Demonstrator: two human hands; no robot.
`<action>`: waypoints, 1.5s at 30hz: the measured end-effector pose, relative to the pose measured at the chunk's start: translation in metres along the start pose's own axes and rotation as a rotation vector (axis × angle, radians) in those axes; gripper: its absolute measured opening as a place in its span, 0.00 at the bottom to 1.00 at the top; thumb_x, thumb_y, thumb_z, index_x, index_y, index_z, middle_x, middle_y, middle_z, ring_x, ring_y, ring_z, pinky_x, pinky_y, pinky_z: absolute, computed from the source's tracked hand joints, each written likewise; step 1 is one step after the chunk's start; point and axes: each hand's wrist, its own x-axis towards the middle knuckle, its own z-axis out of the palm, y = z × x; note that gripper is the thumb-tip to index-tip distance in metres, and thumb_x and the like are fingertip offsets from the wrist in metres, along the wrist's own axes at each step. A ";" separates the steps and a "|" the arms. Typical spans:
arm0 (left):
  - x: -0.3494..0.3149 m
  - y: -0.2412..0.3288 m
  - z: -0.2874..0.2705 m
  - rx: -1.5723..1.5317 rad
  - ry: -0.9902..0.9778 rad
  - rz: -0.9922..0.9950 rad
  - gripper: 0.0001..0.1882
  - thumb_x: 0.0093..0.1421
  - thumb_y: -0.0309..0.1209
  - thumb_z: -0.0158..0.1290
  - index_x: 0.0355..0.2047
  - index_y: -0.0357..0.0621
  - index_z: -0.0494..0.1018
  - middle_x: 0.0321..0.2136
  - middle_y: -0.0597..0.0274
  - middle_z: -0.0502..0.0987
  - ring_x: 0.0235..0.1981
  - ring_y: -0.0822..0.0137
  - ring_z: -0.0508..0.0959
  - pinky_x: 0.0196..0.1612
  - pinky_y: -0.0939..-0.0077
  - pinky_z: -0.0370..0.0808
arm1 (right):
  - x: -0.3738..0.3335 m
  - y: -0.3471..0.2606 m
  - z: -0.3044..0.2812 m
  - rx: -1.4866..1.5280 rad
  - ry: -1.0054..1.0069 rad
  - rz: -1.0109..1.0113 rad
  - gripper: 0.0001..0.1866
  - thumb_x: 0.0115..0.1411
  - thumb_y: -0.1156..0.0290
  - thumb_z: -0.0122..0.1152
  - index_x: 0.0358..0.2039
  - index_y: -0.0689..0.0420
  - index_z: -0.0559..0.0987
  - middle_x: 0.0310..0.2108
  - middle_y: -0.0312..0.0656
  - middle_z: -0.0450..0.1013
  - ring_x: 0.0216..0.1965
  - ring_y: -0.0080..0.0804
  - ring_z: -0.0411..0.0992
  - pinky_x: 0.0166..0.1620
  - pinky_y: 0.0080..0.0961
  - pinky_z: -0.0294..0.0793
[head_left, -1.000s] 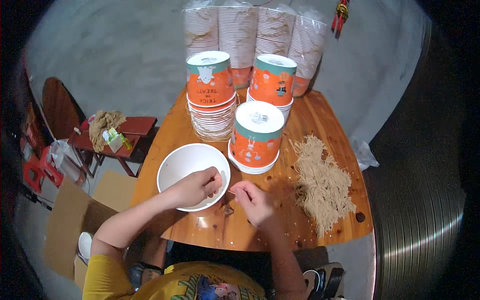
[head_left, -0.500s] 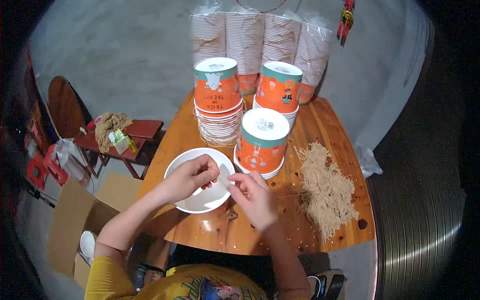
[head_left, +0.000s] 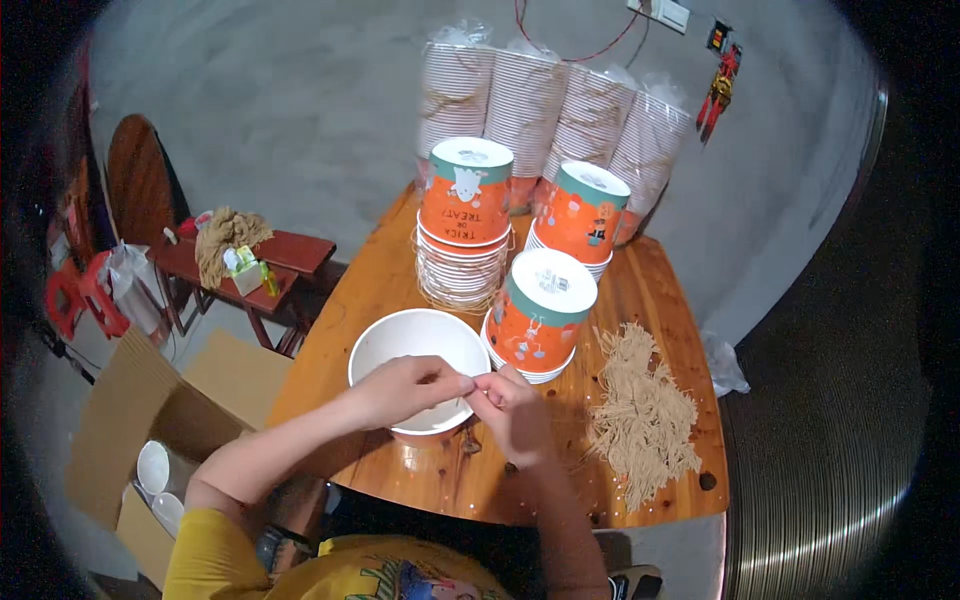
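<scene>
My left hand (head_left: 412,388) and my right hand (head_left: 509,408) meet fingertip to fingertip over the right rim of an open paper bucket (head_left: 395,335) with a white inside. Both hands are closed in a pinch on a thin tan cord, most of it hidden by the fingers. Just behind my right hand is an upside-down stack of orange and green paper buckets (head_left: 540,320). A loose heap of cut tan cords (head_left: 645,425) lies on the wooden table (head_left: 455,490) to the right.
Two more upside-down bucket stacks (head_left: 466,205) stand behind, one with cords hanging round it. Tall bagged bucket stacks (head_left: 525,100) line the wall. At lower left is an open cardboard box (head_left: 125,420) holding white-lined buckets. A red bench (head_left: 300,250) stands at left.
My hands have come together; before, they were apart with the cord stretched between them. The view has shifted, so the table and buckets sit lower and the stacks farther right.
</scene>
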 end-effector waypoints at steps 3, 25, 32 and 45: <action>0.020 -0.014 0.011 -0.339 -0.044 0.007 0.14 0.60 0.39 0.53 0.33 0.38 0.75 0.27 0.66 0.75 0.27 0.76 0.71 0.30 0.81 0.69 | 0.003 0.000 0.003 0.066 -0.016 -0.024 0.04 0.53 0.73 0.62 0.29 0.59 0.78 0.21 0.39 0.65 0.22 0.25 0.65 0.25 0.22 0.63; 0.032 -0.019 0.014 -1.069 -0.085 -0.203 0.09 0.59 0.22 0.50 0.40 0.36 0.71 0.33 0.61 0.76 0.32 0.75 0.77 0.38 0.87 0.76 | -0.017 -0.026 -0.050 0.252 -0.382 0.250 0.10 0.61 0.65 0.56 0.32 0.59 0.77 0.23 0.33 0.69 0.26 0.19 0.65 0.31 0.23 0.67; 0.033 -0.013 0.026 -0.694 -0.116 0.022 0.08 0.61 0.28 0.49 0.38 0.37 0.73 0.28 0.67 0.74 0.27 0.79 0.72 0.32 0.86 0.70 | 0.035 -0.027 -0.048 0.488 -0.471 0.197 0.10 0.62 0.65 0.53 0.32 0.59 0.77 0.24 0.29 0.68 0.26 0.14 0.63 0.29 0.15 0.63; 0.034 -0.007 0.031 -0.627 -0.223 -0.051 0.07 0.59 0.31 0.53 0.31 0.40 0.76 0.21 0.73 0.71 0.22 0.82 0.66 0.27 0.89 0.63 | 0.009 0.009 -0.045 0.731 -0.156 0.651 0.09 0.62 0.64 0.55 0.37 0.56 0.76 0.26 0.27 0.69 0.22 0.11 0.61 0.25 0.10 0.58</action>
